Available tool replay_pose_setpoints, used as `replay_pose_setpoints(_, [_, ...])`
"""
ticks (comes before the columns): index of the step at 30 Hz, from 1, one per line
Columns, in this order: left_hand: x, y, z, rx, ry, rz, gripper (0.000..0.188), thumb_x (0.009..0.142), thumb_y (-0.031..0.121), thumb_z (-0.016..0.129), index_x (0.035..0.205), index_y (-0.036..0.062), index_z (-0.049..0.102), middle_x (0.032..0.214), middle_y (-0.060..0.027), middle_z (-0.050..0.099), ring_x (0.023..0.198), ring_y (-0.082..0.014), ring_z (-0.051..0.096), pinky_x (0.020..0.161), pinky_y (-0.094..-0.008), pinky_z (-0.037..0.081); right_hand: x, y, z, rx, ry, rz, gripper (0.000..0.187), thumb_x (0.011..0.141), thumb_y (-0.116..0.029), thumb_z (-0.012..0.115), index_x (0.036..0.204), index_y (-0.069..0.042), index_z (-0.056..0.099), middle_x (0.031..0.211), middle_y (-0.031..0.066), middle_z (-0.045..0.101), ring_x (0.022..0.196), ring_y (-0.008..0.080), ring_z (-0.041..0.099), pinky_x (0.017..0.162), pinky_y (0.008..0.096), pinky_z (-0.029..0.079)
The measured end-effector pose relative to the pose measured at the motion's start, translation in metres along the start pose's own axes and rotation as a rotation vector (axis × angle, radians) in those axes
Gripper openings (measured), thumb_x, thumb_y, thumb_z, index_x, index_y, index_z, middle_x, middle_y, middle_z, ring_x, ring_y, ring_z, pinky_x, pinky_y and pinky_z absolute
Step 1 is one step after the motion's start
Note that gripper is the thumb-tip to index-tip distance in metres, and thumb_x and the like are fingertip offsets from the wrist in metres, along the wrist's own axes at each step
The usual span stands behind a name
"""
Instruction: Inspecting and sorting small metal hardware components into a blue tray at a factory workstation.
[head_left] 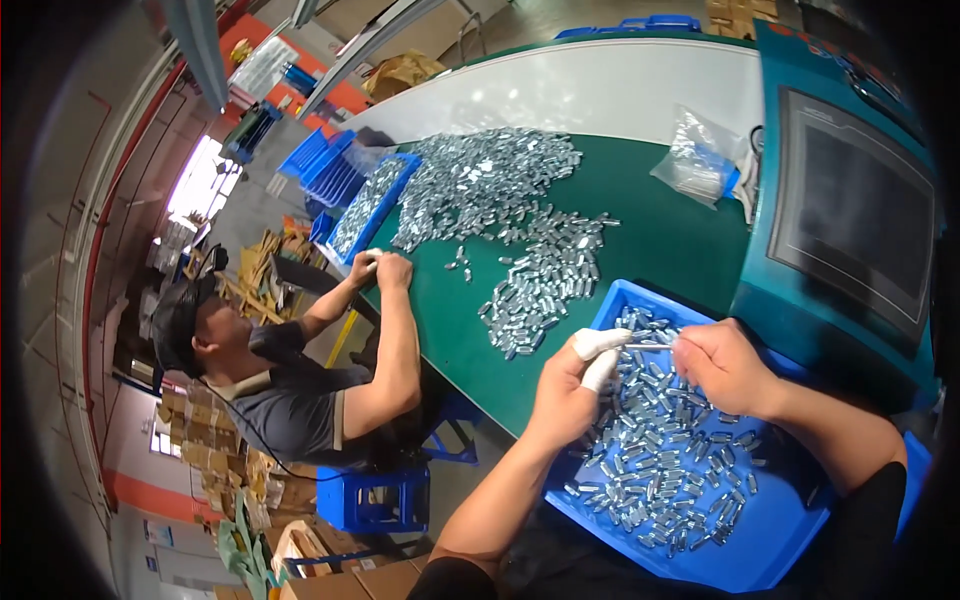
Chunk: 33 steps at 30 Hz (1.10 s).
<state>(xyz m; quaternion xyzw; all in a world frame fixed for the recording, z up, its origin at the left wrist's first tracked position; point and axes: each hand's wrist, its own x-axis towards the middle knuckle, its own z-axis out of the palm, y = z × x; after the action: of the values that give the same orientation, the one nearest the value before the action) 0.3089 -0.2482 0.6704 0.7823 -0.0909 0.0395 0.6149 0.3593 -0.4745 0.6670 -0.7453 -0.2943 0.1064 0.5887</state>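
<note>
My left hand (570,388), with white coverings on the thumb and forefinger, is closed in a pinch above the blue bin. What its fingertips hold is too small to make out. My right hand (728,368) is closed on a thin metal rod (652,347), which points toward the left fingertips and reaches close to them. Below both hands, the blue bin (780,515) holds many small silvery metal cylinders (665,470). More of these cylinders (545,290) lie loose on the green tabletop (670,240), to the left and beyond the bin.
Across the table's left edge a co-worker (300,390) sits with both hands (382,268) together. Near them stands another blue bin (400,185) of metal pieces. A teal machine with a dark screen (855,200) borders the right, beside a clear plastic bag (695,160). A blue stool (370,500) stands lower left.
</note>
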Motion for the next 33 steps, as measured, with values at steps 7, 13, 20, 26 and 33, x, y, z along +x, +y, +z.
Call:
replay_pose_setpoints(7, [0.000,-0.009,0.003,0.115,-0.067,0.117,0.021,0.093,-0.001,0.059,0.111,0.0036,0.069,0.090,-0.0029,0.061,0.082,-0.0127,0.057,0.073,-0.0267,0.047,-0.004,0.004,-0.002,-0.047,-0.006,0.021,0.032,0.095,-0.011,0.052,0.066,0.000,0.059,0.055,0.0092,0.057,0.048,0.0151,0.056,0.050,0.0300,0.043])
replay_pose_setpoints(13, [-0.003,-0.011,0.007,0.339,-0.050,0.222,0.022,0.091,-0.001,0.064,0.112,0.0040,0.069,0.090,-0.0065,0.067,0.082,-0.0179,0.062,0.073,-0.0307,0.051,-0.001,-0.003,-0.002,-0.124,-0.030,-0.054,0.031,0.093,-0.010,0.056,0.064,0.000,0.057,0.056,0.0131,0.056,0.048,0.0221,0.055,0.049,0.0345,0.041])
replay_pose_setpoints(20, [-0.006,-0.018,0.021,-0.393,-0.280,-0.306,0.014,0.096,0.006,0.063,0.108,0.0042,0.059,0.085,-0.0018,0.065,0.071,-0.0095,0.062,0.062,-0.0246,0.050,-0.010,0.002,0.010,-0.163,-0.120,-0.112,0.026,0.091,-0.007,0.054,0.066,-0.001,0.057,0.057,0.0132,0.056,0.050,0.0231,0.058,0.049,0.0353,0.042])
replay_pose_setpoints(26, [-0.010,-0.011,0.030,0.106,-0.057,0.094,0.011,0.088,0.001,0.070,0.095,0.0009,0.062,0.080,-0.0084,0.065,0.072,-0.0161,0.065,0.063,-0.0294,0.050,-0.015,0.017,0.015,0.355,-0.172,0.473,0.047,0.104,-0.029,0.047,0.065,-0.005,0.058,0.054,0.0003,0.051,0.048,0.0077,0.045,0.046,0.0250,0.035])
replay_pose_setpoints(33, [-0.007,-0.010,0.029,0.242,-0.034,0.358,0.015,0.080,-0.003,0.071,0.091,0.0028,0.062,0.079,-0.0123,0.061,0.071,-0.0302,0.061,0.063,-0.0365,0.048,-0.010,0.015,0.007,0.579,-0.250,0.539,0.046,0.103,-0.030,0.049,0.066,-0.005,0.057,0.051,0.0014,0.047,0.045,0.0094,0.040,0.045,0.0254,0.032])
